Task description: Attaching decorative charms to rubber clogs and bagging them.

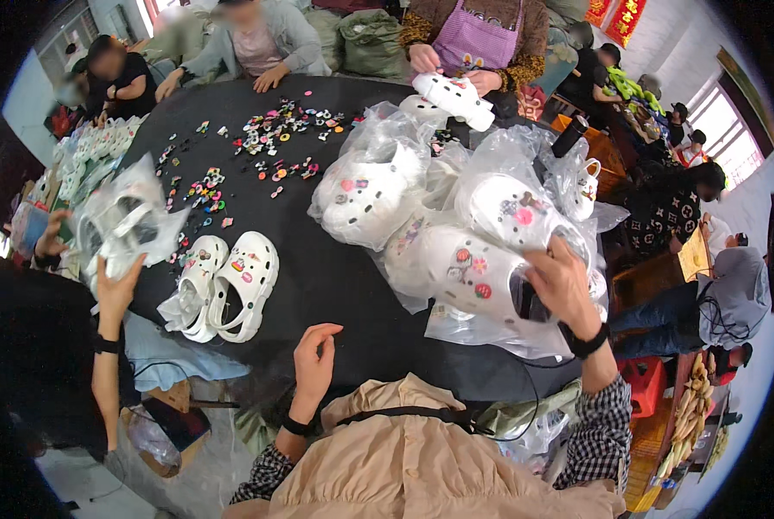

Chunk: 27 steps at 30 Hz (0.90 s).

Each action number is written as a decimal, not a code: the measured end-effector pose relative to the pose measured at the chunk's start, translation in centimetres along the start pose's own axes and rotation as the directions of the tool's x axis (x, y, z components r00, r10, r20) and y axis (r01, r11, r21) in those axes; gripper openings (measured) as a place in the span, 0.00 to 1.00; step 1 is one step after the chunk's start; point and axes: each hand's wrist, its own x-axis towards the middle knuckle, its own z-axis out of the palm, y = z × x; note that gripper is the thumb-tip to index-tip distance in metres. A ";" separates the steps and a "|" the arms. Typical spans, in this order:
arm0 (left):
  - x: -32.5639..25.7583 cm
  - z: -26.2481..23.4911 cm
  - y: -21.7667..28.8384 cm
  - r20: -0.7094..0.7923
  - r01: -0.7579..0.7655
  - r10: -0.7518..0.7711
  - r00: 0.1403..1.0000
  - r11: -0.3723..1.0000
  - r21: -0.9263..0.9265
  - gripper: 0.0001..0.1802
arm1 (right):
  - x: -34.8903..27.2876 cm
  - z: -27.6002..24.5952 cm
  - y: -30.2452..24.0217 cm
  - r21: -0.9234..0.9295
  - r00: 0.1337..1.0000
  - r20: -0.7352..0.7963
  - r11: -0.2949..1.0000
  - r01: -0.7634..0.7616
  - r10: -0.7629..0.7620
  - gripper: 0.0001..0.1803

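Observation:
My right hand (pixel 569 281) is closed on the heel opening of a white clog (pixel 469 270) with colourful charms on its toe, among clear plastic bags at the right of the table. My left hand (pixel 314 362) rests at the table's near edge, holding nothing, its fingers loosely bent and partly apart. Beside and behind the held clog lie more bagged white clogs (pixel 352 203) in a heap. To the left of them stands an unbagged pair of charm-studded white clogs (pixel 245 281), nearer to my left hand.
Small coloured charms (pixel 275 130) are scattered over the black table (pixel 305 259). At the left a co-worker's hand (pixel 117 290) holds bagged clogs (pixel 127 221). Across the table another person in a purple apron (pixel 478 35) handles a white clog (pixel 454 97). A dark bottle (pixel 570 137) stands behind the heap.

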 end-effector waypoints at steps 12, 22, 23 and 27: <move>-3.0 -0.3 -3.2 0.055 -0.019 0.017 0.998 0.998 0.052 0.12 | -2.5 2.0 -9.8 0.405 0.988 0.118 0.913 0.047 -0.103 0.08; -7.0 -1.8 -4.9 -0.017 0.361 -0.432 0.902 0.775 -0.519 0.18 | -1.2 11.1 -14.9 0.480 0.993 0.113 0.877 -0.018 -0.042 0.07; -7.2 -2.2 -3.9 0.002 0.383 -0.451 0.893 0.755 -0.532 0.21 | -1.3 12.2 -15.5 0.470 0.998 0.052 0.881 -0.049 0.027 0.07; -8.1 -2.7 -2.3 0.069 0.419 -0.458 0.886 0.728 -0.543 0.35 | -1.9 15.8 -18.6 0.461 0.990 0.004 0.878 -0.129 0.143 0.06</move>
